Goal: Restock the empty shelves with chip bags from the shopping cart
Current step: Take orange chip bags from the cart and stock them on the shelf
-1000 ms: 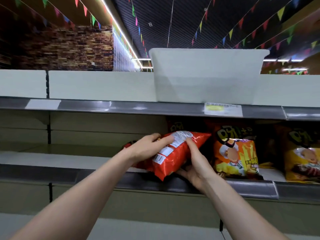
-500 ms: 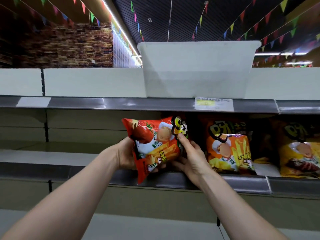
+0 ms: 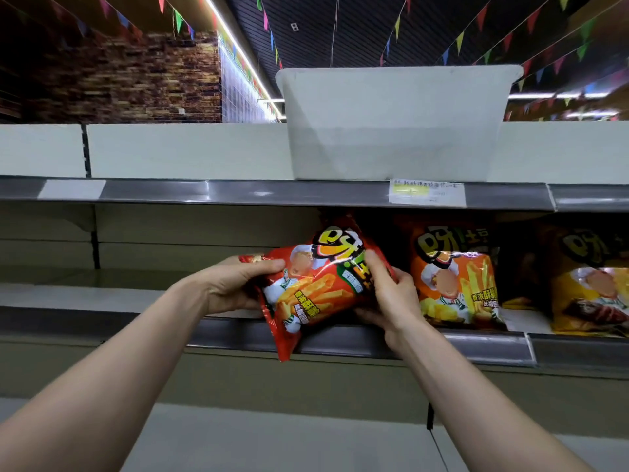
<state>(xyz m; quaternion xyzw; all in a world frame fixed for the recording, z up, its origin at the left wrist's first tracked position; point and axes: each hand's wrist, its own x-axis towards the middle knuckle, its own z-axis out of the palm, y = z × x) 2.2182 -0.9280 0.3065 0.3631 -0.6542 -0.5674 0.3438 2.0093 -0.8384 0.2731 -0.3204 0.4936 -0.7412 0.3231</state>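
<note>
Two hands hold one item in the head view, the only view supplied. The left hand (image 3: 235, 284) grips the left end of a red chip bag (image 3: 320, 291), thumb laid across its printed face and the fingers hidden behind it. The right hand (image 3: 391, 294) grasps the bag's right edge, with its fingers curled over the front.

The red chip bag sits at centre frame, printed face towards the camera. It is tilted, with its right end raised and its lower left corner hanging below the front rail of the middle shelf (image 3: 85, 296). It is not yet set down. Whether its back touches the shelf surface cannot be told.

An orange chip bag (image 3: 456, 284) stands upright on the same shelf, just right of the right hand. A yellow chip bag (image 3: 592, 287) stands further right, at the frame edge. The shelf surface left of centre shows no stock.

A white plastic bin (image 3: 391, 124) rests on the top shelf, upper centre, above a price label (image 3: 427, 192). The shopping cart is not in view.

Assessment: the step in hand is placement of one bag, at the stage of orienting it. The next move calls for levelling the bag upright, lifting its low corner clear of the rail and seating it just beside the orange bag. Both grips can then be released. The bare stretch suggests restocking is far from complete.
</note>
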